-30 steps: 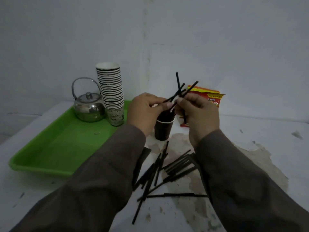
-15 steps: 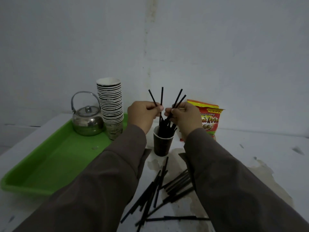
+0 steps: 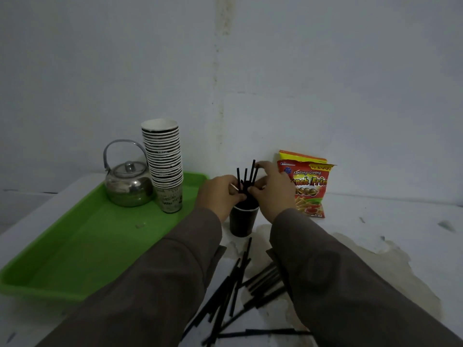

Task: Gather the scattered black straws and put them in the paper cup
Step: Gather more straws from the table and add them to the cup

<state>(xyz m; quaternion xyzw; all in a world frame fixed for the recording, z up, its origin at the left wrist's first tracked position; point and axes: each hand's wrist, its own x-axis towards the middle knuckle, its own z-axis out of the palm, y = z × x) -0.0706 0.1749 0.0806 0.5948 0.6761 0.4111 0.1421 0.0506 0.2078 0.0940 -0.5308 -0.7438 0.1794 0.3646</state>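
Left of the fingers, a green tray (image 3: 82,249) carries a metal kettle (image 3: 129,185) and a stack of paper cups (image 3: 165,166). The left hand (image 3: 220,195) and right hand (image 3: 271,191) both pinch a bunch of black straws (image 3: 246,177) standing upright in the dark paper cup (image 3: 243,221) just below the fingertips. Nearer the person, under the wrists, loose straws (image 3: 235,291) lie scattered on the table (image 3: 375,221). Right of the fingers stands a snack packet (image 3: 309,194).

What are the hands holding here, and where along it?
Both the left hand and right hand pinch the bunch of black straws at mid-length, just above the paper cup.
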